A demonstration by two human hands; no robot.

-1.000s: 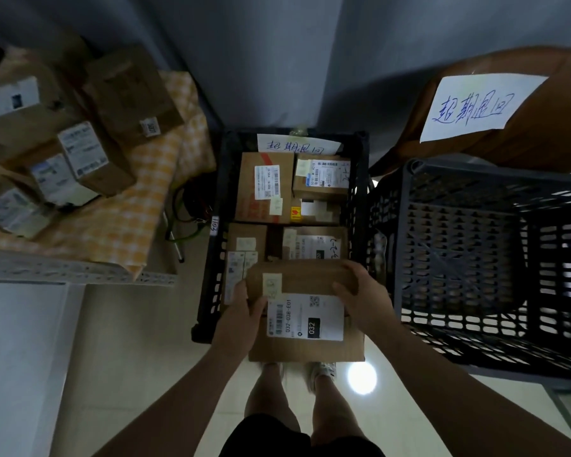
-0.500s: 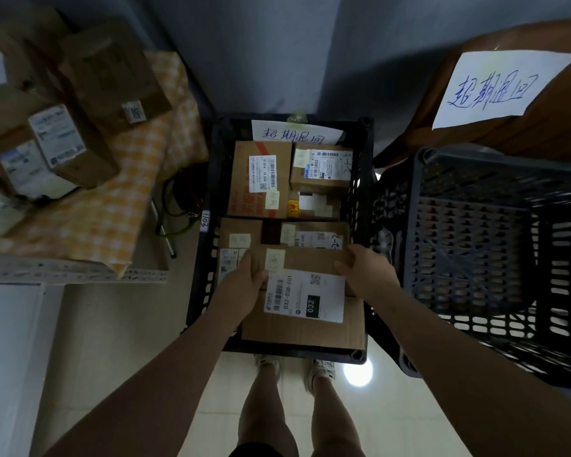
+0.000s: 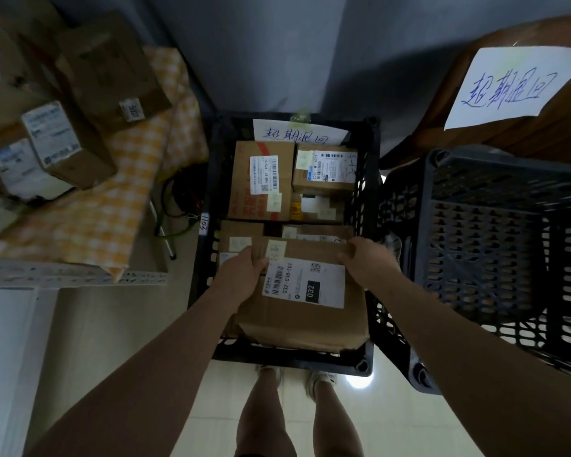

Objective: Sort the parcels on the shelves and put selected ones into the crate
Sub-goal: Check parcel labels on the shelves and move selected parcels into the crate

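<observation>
Several parcels already lie in the black crate (image 3: 208, 199), so I judge the sorting is well advanced but not finished, I report from my console. More cardboard parcels (image 3: 66, 143) wait on the shelf (image 3: 73, 277) at the left, on a yellow checked cloth (image 3: 89, 225).

Which containers do you see, and what is in them? asks my colleague.

Two, I answer. At the right stands the bigger one, a dark grey lattice crate (image 3: 495, 258), just beside the black one. Of its inside I see only lattice walls and floor. The black crate in the middle carries a handwritten paper sign (image 3: 297, 135) on its far wall. In its far half are a parcel with red print (image 3: 261, 183), beside it a parcel with a white label (image 3: 325, 169), and in front of that a small one with a yellow sticker (image 3: 314, 209). In the near half, two more parcels are partly covered.

Covered by what?

By the large parcel marked 032 (image 3: 304, 318), which is over the near half, on top. The person's left hand (image 3: 241, 275) grasps its far left corner, thumb on the top face. The right hand (image 3: 366, 262) has its fingers curled over the far right corner. Whether the parcel rests on those below or hangs in the hands, I cannot tell.

And what is left?

To let this one go, I think, then to go to the shelf for the others.
</observation>
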